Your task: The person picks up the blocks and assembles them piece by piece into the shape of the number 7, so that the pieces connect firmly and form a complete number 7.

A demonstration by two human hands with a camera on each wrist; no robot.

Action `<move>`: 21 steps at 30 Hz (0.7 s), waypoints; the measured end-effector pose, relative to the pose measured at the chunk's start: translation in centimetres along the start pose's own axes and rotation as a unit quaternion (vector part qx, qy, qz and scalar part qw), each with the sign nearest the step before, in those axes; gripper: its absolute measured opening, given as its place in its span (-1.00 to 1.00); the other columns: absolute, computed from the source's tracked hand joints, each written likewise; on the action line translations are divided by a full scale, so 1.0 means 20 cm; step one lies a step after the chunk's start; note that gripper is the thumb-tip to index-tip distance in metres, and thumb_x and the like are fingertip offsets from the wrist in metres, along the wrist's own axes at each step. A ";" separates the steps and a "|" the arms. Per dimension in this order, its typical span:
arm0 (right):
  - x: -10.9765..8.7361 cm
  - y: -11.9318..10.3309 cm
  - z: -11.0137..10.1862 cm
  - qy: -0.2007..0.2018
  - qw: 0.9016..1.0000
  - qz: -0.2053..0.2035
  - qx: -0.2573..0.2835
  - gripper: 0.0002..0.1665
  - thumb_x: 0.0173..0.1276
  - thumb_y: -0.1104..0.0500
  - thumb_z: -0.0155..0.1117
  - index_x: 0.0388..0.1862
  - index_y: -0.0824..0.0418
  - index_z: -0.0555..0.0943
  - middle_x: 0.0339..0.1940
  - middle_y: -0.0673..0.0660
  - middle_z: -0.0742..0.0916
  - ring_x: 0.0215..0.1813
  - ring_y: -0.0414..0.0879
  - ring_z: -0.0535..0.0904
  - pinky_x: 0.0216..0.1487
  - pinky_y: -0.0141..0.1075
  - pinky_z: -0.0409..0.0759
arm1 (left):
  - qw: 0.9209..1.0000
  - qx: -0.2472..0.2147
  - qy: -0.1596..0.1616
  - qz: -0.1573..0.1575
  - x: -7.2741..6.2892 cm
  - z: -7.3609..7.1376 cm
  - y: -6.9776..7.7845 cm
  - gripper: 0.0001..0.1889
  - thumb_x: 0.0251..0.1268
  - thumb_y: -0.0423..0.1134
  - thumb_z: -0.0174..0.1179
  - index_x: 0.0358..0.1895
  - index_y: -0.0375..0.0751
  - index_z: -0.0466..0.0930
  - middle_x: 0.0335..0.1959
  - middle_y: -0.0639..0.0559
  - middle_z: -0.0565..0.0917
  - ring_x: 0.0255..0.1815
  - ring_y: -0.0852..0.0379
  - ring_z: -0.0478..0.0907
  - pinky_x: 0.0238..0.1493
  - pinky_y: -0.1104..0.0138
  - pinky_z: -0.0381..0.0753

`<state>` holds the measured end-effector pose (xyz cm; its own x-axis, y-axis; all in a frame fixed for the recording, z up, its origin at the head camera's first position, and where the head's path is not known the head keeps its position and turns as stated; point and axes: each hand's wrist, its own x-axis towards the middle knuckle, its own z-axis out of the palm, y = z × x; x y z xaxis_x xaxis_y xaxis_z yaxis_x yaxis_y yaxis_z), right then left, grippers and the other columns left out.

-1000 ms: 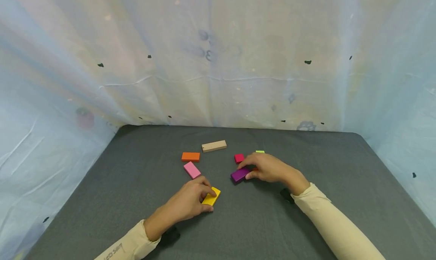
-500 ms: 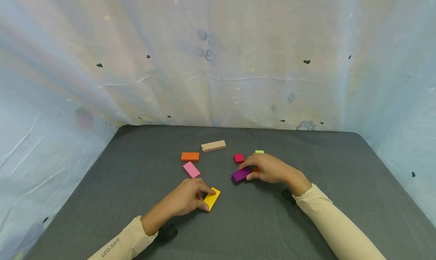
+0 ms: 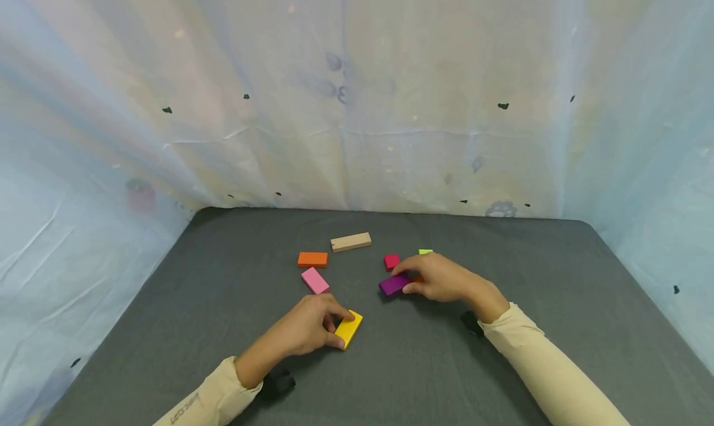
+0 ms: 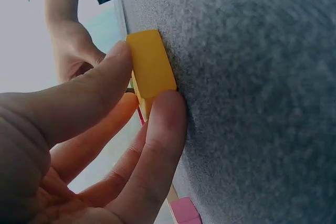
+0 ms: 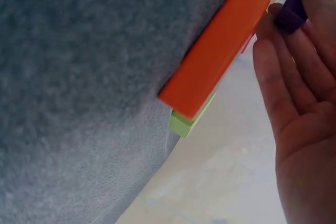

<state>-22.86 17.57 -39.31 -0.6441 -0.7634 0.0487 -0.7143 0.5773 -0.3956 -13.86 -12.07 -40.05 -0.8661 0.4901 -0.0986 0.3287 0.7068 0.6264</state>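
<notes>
Thumb and fingertips of my left hand (image 3: 305, 327) pinch a flat yellow block (image 3: 349, 330) on the grey tabletop; in the left wrist view the yellow block (image 4: 151, 62) lies between them. My right hand (image 3: 440, 277) holds a purple block (image 3: 393, 284) between thumb and fingers. The right wrist view shows only part of this purple block (image 5: 295, 9), its top cut off by the frame. An orange block (image 5: 218, 51) lies on the cloth beside the right hand, mostly hidden by that hand in the head view.
Beyond the left hand lie a pink block (image 3: 315, 281), another orange block (image 3: 312, 260) and a plain wooden block (image 3: 351, 242). A red block (image 3: 392, 262) and a lime-green block (image 3: 426, 251) sit near the right hand. A pale curtain (image 3: 357, 103) surrounds the grey table (image 3: 240, 277).
My left hand has shifted slightly left on the yellow block, uncovering its near end. The right hand and the purple block have barely moved.
</notes>
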 end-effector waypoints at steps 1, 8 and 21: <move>0.00 0.00 0.00 0.000 1.000 0.001 0.004 -0.67 0.34 0.12 0.39 0.09 0.04 0.67 -0.06 -0.07 0.74 -0.16 -0.21 0.57 -0.06 -0.29 0.57 | 1.000 0.000 0.000 -0.001 0.00 0.00 0.00 -0.56 -0.07 -0.28 0.58 -0.01 -0.07 0.77 -0.23 0.13 0.62 -0.44 0.32 0.46 -0.40 0.46 0.48; -0.01 0.01 0.02 -0.003 1.000 -0.004 0.013 -0.62 0.37 0.17 0.35 0.16 0.05 0.64 0.06 -0.03 0.72 -0.03 -0.16 0.60 0.07 -0.19 0.60 | 1.000 -0.014 -0.006 0.001 -0.02 0.02 0.00 -0.55 -0.08 -0.29 0.58 0.00 -0.08 0.77 -0.20 0.11 0.64 -0.46 0.32 0.47 -0.42 0.46 0.50; -0.01 0.01 0.00 0.015 1.000 -0.009 0.009 -0.64 0.41 0.22 0.29 0.15 -0.01 0.62 0.16 -0.02 0.63 0.12 -0.13 0.56 0.18 -0.11 0.57 | 1.000 -0.008 0.001 0.028 0.00 0.04 0.01 -0.56 -0.06 -0.29 0.57 0.00 -0.12 0.76 -0.17 0.05 0.65 -0.49 0.36 0.45 -0.42 0.48 0.50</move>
<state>-22.88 17.90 -39.52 -0.6390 -0.7647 0.0825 -0.7209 0.5581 -0.4110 -13.40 -11.45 -40.57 -0.8473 0.5278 -0.0603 0.3716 0.6699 0.6428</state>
